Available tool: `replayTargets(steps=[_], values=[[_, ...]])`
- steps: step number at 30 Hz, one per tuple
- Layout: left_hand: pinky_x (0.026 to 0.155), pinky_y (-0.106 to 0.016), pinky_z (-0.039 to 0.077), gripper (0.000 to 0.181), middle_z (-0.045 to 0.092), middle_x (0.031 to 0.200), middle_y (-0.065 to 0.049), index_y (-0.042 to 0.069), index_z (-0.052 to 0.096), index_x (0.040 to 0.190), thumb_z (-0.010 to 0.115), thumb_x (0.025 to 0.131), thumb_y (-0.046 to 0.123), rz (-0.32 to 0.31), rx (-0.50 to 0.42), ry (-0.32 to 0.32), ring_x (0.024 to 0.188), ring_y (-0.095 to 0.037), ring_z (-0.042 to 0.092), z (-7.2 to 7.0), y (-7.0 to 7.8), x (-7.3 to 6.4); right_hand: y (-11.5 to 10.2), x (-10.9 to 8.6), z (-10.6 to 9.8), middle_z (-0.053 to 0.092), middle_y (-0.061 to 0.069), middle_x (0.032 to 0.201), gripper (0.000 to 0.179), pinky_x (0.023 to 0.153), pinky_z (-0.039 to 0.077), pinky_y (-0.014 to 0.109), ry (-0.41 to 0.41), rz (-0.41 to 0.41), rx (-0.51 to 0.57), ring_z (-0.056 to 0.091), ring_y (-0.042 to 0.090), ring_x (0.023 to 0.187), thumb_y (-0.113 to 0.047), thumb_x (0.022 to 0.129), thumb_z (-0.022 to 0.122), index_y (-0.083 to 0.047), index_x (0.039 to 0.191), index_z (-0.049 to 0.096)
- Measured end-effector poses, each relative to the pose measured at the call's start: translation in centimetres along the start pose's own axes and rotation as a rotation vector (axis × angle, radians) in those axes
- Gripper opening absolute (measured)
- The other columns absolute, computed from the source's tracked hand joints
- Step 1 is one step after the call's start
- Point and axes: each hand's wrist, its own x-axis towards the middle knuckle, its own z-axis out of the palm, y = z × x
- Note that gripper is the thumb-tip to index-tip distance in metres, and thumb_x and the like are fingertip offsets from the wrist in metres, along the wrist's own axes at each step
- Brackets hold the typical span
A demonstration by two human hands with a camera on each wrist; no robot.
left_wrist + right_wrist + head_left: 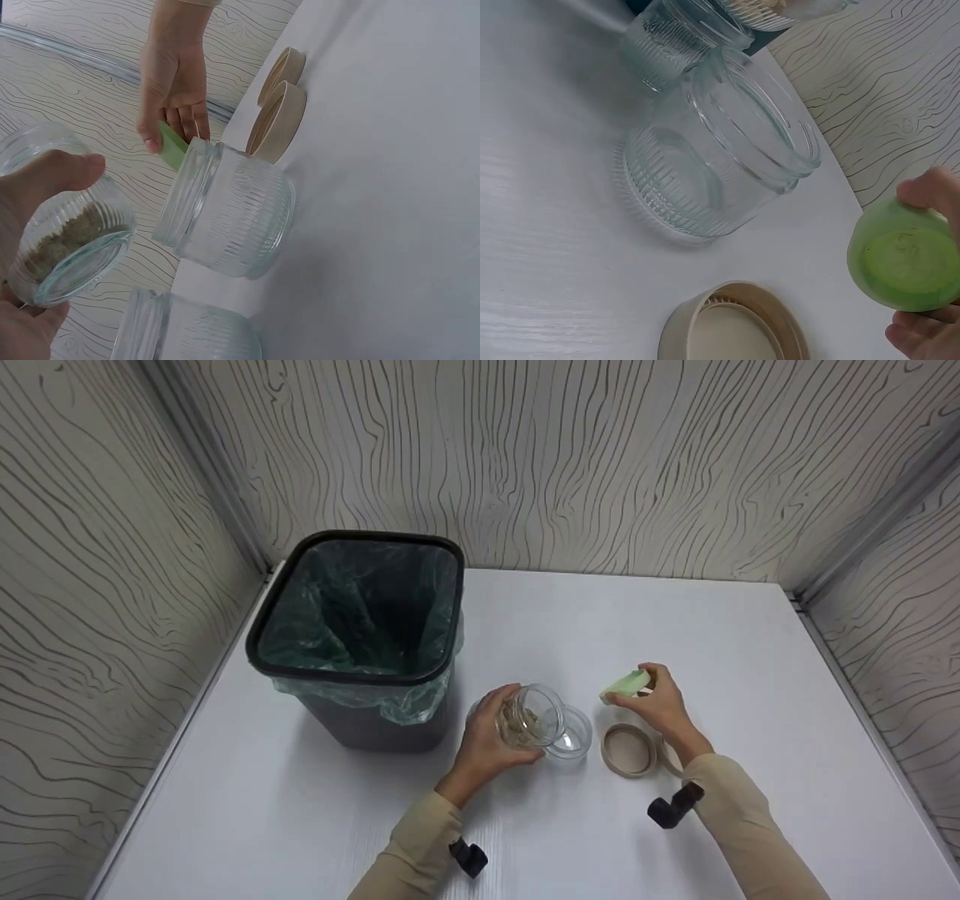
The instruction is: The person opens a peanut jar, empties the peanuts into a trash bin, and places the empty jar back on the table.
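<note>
My left hand [484, 744] grips a glass jar [551, 718] with beige, crumbly bits inside, tilted so its mouth faces right. In the left wrist view those bits [67, 240] lie along the jar's lower side. My right hand [664, 709] pinches a small light-green round cup [904, 262] by its rim, tipped on its side. Between the hands, an upright glass jar [682, 157] stands on the table with nothing visible inside. A second standing jar [202, 334] is mostly hidden behind my left hand in the head view.
Two round beige lids lie right of the standing jar: one lid [628, 751] in full view, the other lid [670, 757] partly under my right wrist. A black bin [382, 727] with a green liner stands at the left on the white table [570, 622]. Patterned walls enclose the back and sides.
</note>
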Motion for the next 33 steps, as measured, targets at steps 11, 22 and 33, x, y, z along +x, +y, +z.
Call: replayTargets(steps=[11, 22, 33], values=[[0.111, -0.044, 0.043, 0.09, 0.059, 0.133, -0.011, 0.004, 0.049, 0.134, 0.091, 0.056, 0.02, -0.033, -0.001, -0.011, 0.127, -0.028, 0.053, -0.1, 0.0, 0.1, 1.0, 0.3, 0.5, 0.027, 0.03, 0.153, 0.095, 0.119, 0.032, 0.049, 0.011, 0.068, 0.027, 0.033, 0.044, 0.14, -0.034, 0.08, 0.076, 0.002, 0.147, 0.02], [0.111, -0.042, 0.044, 0.091, 0.059, 0.132, -0.012, 0.002, 0.05, 0.133, 0.092, 0.054, 0.017, 0.002, -0.01, 0.005, 0.127, -0.028, 0.054, -0.3, -0.2, 0.2, 2.0, 0.7, 0.8, 0.025, 0.031, 0.153, 0.095, 0.121, 0.029, 0.049, 0.035, 0.11, 0.022, 0.031, 0.044, 0.141, -0.033, 0.081, 0.075, 0.004, 0.147, 0.018], [0.112, -0.043, 0.043, 0.091, 0.058, 0.133, -0.012, 0.004, 0.05, 0.134, 0.092, 0.054, 0.017, -0.017, -0.011, -0.001, 0.128, -0.029, 0.054, -0.2, -0.2, 0.1, 3.2, 1.1, 1.1, 0.024, 0.03, 0.153, 0.098, 0.122, 0.028, 0.049, 0.036, 0.15, 0.023, 0.031, 0.042, 0.14, -0.035, 0.081, 0.075, 0.003, 0.149, 0.015]])
